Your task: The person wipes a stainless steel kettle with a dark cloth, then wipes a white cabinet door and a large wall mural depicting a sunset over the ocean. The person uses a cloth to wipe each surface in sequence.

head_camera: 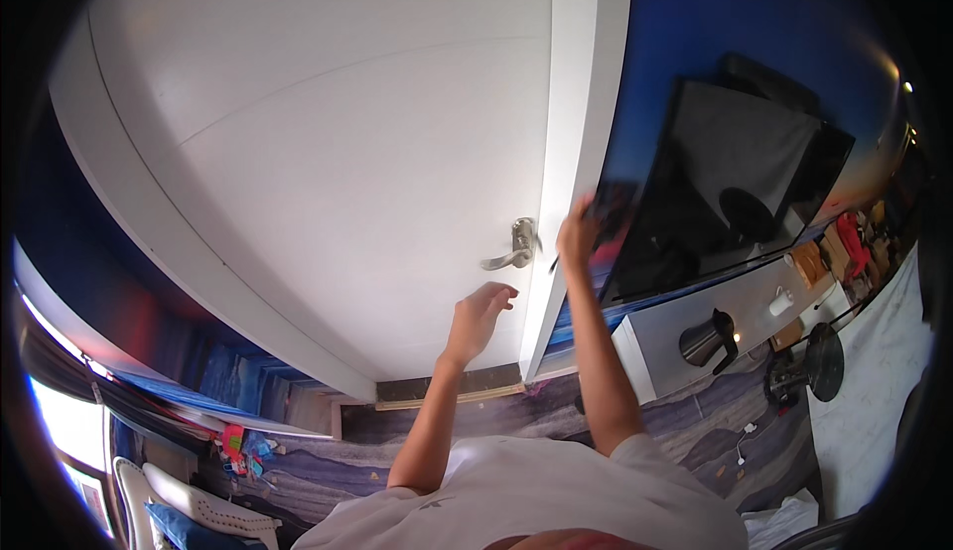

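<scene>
Before me is a white door [357, 178] in a white frame [577, 155], its panel against the frame. It carries a satin metal lever handle [514, 254] near its right edge. My left hand [480, 319] hovers just below the lever, apart from it, with loosely bent fingers and nothing seen in them. Higher and to the right, my right hand [578, 236] is blurred in front of the door frame's right side. Its fingers are curled against a dark object [612, 211], too blurred to name. A thin dark piece [553, 263] sticks out beside that wrist.
Right of the door hangs a large television [722, 178]. Under it, a pale counter [670, 326] bears a dark kettle [707, 340] and a white mug [781, 301]. A round black stool or stand [824, 362] stands nearby. Bright clutter [242, 449] and a tufted chair [201, 501] are at left.
</scene>
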Demonstrator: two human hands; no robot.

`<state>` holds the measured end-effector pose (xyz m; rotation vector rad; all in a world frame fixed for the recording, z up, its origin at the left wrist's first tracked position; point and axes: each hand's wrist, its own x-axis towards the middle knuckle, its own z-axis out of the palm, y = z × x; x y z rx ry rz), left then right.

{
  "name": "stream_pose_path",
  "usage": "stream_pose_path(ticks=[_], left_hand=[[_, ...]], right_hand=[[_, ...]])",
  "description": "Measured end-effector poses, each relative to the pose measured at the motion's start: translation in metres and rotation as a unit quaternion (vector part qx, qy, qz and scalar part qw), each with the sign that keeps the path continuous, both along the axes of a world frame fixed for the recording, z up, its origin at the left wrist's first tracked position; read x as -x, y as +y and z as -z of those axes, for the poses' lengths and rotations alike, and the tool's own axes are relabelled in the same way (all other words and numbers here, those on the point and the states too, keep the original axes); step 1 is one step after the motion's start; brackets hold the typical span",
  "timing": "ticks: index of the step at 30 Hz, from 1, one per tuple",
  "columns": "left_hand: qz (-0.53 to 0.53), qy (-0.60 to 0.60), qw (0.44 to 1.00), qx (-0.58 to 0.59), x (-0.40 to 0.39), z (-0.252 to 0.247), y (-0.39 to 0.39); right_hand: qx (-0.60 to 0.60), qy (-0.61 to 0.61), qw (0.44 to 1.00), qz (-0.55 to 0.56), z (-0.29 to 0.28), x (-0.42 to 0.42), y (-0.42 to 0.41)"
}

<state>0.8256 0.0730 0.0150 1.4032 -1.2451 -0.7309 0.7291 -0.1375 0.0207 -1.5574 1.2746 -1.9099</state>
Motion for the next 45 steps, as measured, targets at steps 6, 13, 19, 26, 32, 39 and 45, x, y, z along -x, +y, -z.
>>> stream_pose_path(ticks=[6,13,19,26,32,39,45], left_hand=[[0.051,0.019,0.999,-0.003,-0.004,-0.005,0.005],[0.078,0.013,0.997,-0.017,0.004,0.009,0.022],[0.061,0.025,0.997,-0.045,-0.014,0.01,0.022],[0.059,0.014,0.997,-0.038,0.017,0.003,0.02],[0.022,-0.001,0.999,-0.035,0.03,-0.008,0.03],[-0.084,-0.019,0.996,-0.012,0.035,-0.004,0.011],[-0.061,-0.027,0.995,-0.072,0.08,0.02,-0.001]], right_hand=[[0.14,0.122,0.982,0.017,-0.21,0.0,0.004],[0.004,-0.034,0.997,0.068,0.02,0.009,-0.008],[-0.091,-0.013,0.992,-0.083,-0.071,0.006,0.027],[0.104,0.1,0.984,-0.104,-0.156,0.025,-0.01],[0.061,0.134,0.989,0.023,0.058,0.019,0.006],[0.302,0.025,0.944,-0.128,-0.163,0.034,-0.019],[0.327,0.112,0.936,-0.061,-0.094,0.038,-0.03]])
